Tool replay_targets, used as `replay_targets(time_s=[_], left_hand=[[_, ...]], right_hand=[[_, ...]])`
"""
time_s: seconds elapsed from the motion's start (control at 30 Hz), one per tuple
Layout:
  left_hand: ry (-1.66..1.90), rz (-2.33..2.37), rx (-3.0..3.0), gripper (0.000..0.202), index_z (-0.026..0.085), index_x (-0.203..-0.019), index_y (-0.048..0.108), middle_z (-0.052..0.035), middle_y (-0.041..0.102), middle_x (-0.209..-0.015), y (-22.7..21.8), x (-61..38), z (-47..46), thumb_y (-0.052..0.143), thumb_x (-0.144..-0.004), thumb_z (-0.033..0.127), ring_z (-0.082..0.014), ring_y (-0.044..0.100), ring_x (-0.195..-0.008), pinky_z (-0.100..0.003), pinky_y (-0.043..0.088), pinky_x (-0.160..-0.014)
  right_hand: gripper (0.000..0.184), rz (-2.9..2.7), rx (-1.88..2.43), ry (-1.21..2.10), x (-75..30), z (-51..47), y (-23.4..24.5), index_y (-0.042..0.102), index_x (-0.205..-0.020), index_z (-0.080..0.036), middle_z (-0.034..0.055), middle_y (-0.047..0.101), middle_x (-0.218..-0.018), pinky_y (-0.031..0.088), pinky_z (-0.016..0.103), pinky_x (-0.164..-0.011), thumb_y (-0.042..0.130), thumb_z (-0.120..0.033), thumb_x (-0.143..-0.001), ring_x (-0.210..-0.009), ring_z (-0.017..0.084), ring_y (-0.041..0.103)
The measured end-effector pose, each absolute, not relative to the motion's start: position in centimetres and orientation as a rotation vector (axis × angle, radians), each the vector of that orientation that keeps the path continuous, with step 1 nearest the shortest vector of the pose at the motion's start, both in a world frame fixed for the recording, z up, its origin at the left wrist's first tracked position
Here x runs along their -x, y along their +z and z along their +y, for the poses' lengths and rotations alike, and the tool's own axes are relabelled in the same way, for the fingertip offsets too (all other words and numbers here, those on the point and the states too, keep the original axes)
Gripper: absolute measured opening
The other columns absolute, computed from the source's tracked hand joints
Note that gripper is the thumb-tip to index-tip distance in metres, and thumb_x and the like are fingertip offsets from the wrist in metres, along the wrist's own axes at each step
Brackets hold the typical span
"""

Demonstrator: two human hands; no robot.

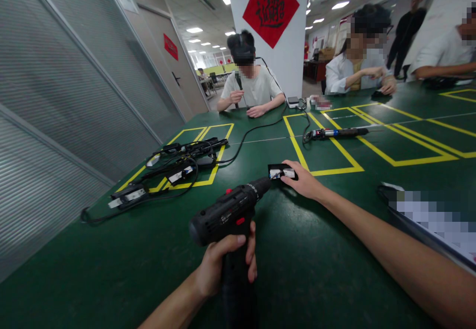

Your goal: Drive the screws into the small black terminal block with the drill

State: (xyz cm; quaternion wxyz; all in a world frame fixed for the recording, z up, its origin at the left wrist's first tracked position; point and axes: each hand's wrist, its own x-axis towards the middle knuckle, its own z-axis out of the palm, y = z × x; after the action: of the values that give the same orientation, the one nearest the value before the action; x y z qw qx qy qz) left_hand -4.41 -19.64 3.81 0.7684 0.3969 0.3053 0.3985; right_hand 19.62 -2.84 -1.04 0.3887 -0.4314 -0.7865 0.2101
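Observation:
My left hand point(217, 259) is wrapped round the grip of a black cordless drill point(226, 212) with red buttons. Its chuck points forward and to the right, close against the left end of a small black box-like device point(273, 168) with a white label. Whether the bit touches the device cannot be made out. My right hand point(301, 182) grips this device by its right end, on the green tabletop point(297, 254).
Black power adapters and tangled cables point(186, 158) lie at left within yellow tape lines. A pen-shaped corded tool point(338, 133) lies at right beyond my right hand. A dark-edged, partly blurred object point(427, 225) lies nearer. Co-workers point(255, 83) sit across the table.

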Motion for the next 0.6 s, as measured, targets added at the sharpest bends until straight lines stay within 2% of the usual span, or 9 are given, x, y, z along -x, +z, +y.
replay_targets(time_s=[0.6], left_hand=[[0.878, 0.672, -0.849, 0.026, 0.013, -0.104, 0.044, -0.0003, 0.050, -0.062, 3.97, 4.35, -19.73, 0.035, -0.083, 0.025, -0.0171, 0.057, -0.048, -0.034, 0.045, -0.055]], right_hand=[[0.038, -2.000, 1.101, 0.540, -19.57, -2.92, -0.97, 0.047, -0.122, -0.019, 0.0082, 0.052, -0.121, 0.046, 0.045, -0.086, 0.055, -0.030, -0.087, -0.103, 0.023, 0.055]])
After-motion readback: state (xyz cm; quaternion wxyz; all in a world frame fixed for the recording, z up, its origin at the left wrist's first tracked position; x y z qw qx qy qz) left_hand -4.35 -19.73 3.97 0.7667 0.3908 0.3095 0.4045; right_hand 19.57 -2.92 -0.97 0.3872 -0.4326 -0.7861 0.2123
